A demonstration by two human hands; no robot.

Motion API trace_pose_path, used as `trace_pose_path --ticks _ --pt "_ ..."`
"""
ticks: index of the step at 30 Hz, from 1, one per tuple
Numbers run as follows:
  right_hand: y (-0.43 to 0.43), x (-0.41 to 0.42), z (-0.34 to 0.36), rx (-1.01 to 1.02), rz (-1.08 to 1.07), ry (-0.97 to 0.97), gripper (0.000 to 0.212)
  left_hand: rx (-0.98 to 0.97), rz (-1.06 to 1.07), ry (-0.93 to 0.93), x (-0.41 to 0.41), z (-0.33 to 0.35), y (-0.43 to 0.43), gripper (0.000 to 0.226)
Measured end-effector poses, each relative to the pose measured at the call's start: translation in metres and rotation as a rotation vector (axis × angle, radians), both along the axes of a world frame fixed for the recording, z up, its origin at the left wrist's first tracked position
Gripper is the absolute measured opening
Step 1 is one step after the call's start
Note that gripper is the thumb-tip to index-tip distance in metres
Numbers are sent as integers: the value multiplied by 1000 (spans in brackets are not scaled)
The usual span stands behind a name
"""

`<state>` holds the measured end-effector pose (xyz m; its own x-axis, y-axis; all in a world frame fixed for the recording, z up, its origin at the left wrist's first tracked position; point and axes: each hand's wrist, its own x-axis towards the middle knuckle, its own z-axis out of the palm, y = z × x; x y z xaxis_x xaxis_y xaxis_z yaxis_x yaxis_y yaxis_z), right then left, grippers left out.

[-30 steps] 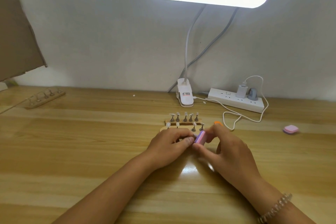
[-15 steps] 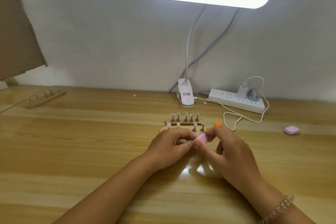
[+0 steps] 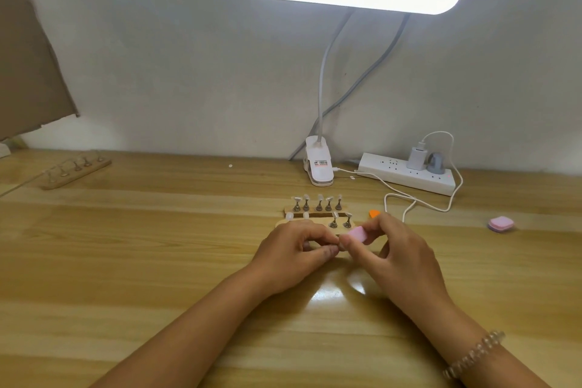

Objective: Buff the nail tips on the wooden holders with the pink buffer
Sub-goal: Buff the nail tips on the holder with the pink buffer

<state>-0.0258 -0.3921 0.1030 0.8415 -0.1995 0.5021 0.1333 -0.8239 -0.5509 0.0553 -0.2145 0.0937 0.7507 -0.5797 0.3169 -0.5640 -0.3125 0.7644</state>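
Two wooden holders lie side by side mid-table: the far holder carries several pale nail tips on metal stands, the near holder is partly hidden by my hands. My right hand pinches the pink buffer between thumb and fingers, just right of the near holder's stands. My left hand has curled fingers pinching something small at the buffer's lower left end; what it holds is hidden.
A third wooden holder lies at the far left. A clip lamp base, a white power strip with cable, an orange piece and a second pink block sit toward the back and right.
The pink buffer has tipped from nearly upright to flatter and shifted slightly up and right in my right hand. My left hand stays in place.
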Motion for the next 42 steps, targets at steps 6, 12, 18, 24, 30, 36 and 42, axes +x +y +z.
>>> trace_pose_path --ticks 6,12,18,24,30,36,42 --pt "5 -3 1 -39 30 11 34 -5 3 19 1 0 -1 17" --pt "8 -6 0 -104 87 8 36 -5 -6 8 2 0 0 20" --pt "7 -5 1 -107 20 -22 41 -11 -6 23 1 -1 0 16" --pt "5 -3 2 -68 12 -10 45 -29 1 40 1 1 -1 18" --pt "5 -3 1 -49 4 -16 40 -12 -7 39 2 0 -1 18" --pt "6 -4 -1 -53 73 9 39 33 9 28 1 -3 1 17" --pt "1 0 -1 -6 -3 -20 32 52 17 14 1 -3 0 15"
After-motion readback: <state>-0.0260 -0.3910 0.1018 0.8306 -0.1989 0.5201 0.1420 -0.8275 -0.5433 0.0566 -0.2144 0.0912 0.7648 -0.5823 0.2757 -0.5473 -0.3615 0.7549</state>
